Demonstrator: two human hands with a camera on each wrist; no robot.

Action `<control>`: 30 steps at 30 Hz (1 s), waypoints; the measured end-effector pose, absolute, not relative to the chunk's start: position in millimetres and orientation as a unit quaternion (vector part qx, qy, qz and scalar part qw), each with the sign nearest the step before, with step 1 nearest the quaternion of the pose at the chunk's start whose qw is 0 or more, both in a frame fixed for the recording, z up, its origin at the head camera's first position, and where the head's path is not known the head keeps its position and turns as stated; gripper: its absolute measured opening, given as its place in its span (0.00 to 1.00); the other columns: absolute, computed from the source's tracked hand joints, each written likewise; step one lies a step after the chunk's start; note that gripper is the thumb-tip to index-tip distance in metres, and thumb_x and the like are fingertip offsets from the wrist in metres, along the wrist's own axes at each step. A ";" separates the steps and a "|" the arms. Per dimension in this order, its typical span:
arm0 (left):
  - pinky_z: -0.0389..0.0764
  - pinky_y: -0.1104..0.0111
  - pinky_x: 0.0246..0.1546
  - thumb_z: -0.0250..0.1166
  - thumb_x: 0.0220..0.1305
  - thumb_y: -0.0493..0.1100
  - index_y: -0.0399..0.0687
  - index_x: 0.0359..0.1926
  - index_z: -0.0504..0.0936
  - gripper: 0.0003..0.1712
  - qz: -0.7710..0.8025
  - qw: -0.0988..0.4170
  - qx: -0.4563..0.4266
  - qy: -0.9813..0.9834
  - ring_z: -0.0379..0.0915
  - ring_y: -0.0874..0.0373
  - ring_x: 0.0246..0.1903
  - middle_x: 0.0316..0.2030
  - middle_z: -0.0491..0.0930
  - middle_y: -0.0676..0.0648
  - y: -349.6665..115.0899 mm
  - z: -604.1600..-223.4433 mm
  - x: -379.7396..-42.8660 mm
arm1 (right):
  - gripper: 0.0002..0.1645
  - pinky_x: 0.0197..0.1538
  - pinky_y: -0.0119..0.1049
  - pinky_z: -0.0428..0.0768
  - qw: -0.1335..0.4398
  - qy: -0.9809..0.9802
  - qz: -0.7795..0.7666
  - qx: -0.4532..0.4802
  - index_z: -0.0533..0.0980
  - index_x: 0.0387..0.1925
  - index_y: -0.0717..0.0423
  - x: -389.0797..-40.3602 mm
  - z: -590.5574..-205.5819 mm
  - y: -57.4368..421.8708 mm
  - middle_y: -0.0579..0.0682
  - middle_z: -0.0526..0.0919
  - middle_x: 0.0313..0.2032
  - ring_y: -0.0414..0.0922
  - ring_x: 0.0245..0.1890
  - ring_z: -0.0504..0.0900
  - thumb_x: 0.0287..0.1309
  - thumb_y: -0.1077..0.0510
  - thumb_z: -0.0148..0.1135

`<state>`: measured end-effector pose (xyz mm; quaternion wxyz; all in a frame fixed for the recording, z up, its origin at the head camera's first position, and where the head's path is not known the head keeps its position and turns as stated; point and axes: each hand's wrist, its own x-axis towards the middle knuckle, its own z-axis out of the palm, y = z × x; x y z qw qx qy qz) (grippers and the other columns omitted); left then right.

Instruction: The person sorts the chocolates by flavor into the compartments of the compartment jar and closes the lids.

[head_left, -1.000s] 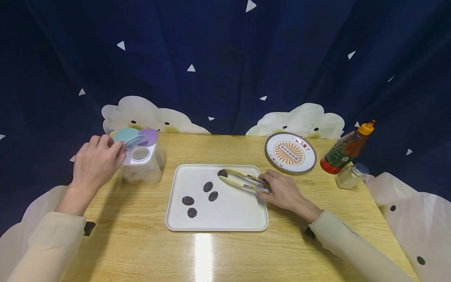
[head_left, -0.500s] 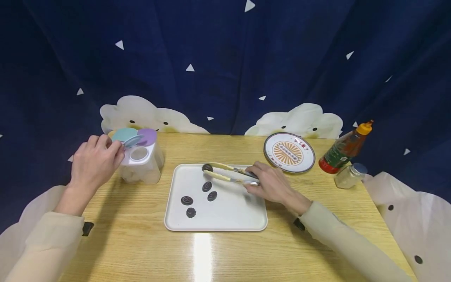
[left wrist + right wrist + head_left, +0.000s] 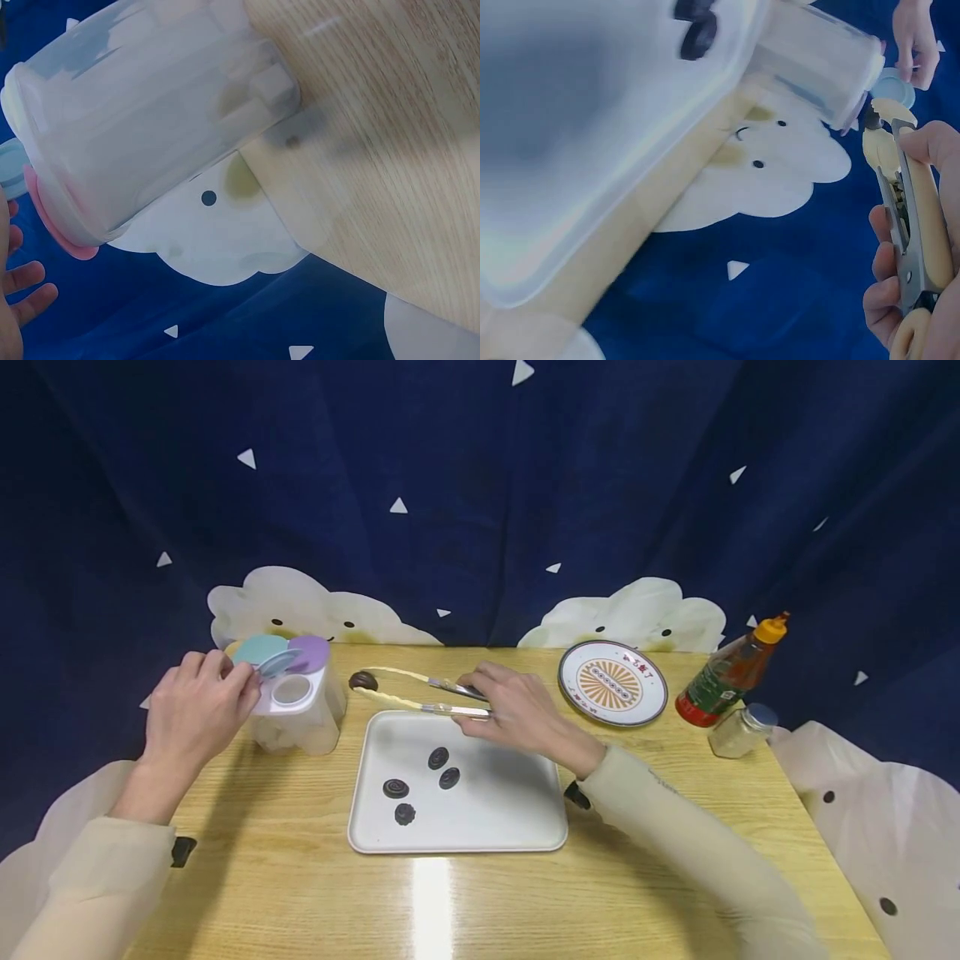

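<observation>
My left hand (image 3: 193, 714) pinches a raised pale-blue lid (image 3: 279, 663) on a translucent storage box (image 3: 318, 724), whose round opening (image 3: 291, 689) shows uncovered. My right hand (image 3: 517, 710) grips metal tongs (image 3: 444, 710) with cream-coloured tips. Between those tips is a dark chocolate (image 3: 363, 682), held above the table just right of the box. Several other dark chocolates, among them a swirled oval one (image 3: 396, 788), lie on the white tray (image 3: 502, 818) below. In the right wrist view the tongs (image 3: 907, 202) point toward the lid (image 3: 894, 88).
Teal (image 3: 259, 649) and purple lids (image 3: 310, 653) cover other compartments of the box. A patterned plate (image 3: 612, 683) stands at the back right. Beyond it are a red sauce bottle (image 3: 723, 681) with a yellow cap and a small jar (image 3: 742, 732). A dark-blue curtain (image 3: 480, 485) hangs behind the table.
My right hand has carried the tongs and the chocolate leftward and up, from over the tray to beside the box. My left hand stays at the lid.
</observation>
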<state>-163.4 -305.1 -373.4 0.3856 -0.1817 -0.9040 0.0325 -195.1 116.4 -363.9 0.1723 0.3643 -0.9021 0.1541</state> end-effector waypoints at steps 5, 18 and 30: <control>0.77 0.48 0.23 0.50 0.76 0.50 0.37 0.40 0.79 0.20 0.033 0.387 -0.182 -0.904 0.75 0.33 0.32 0.33 0.78 0.32 -304.8 -373.3 -164.0 | 0.27 0.28 0.41 0.80 0.163 -0.898 0.154 0.380 0.85 0.52 0.50 -201.7 -353.6 90.7 0.45 0.86 0.41 0.43 0.31 0.83 0.56 0.39 0.71; 0.78 0.48 0.23 0.48 0.77 0.49 0.37 0.39 0.78 0.21 0.032 0.386 -0.187 -0.903 0.75 0.33 0.31 0.33 0.78 0.32 -306.0 -372.9 -162.9 | 0.27 0.25 0.33 0.71 0.132 -0.893 0.116 0.415 0.84 0.56 0.45 -209.3 -342.8 43.1 0.43 0.84 0.42 0.38 0.30 0.75 0.60 0.38 0.70; 0.78 0.49 0.23 0.50 0.76 0.48 0.38 0.40 0.79 0.19 0.036 0.379 -0.188 -0.906 0.75 0.34 0.31 0.33 0.79 0.32 -306.5 -373.5 -163.1 | 0.28 0.26 0.33 0.72 0.111 -0.898 0.108 0.412 0.84 0.58 0.46 -211.7 -340.2 32.6 0.43 0.84 0.42 0.38 0.31 0.76 0.61 0.38 0.69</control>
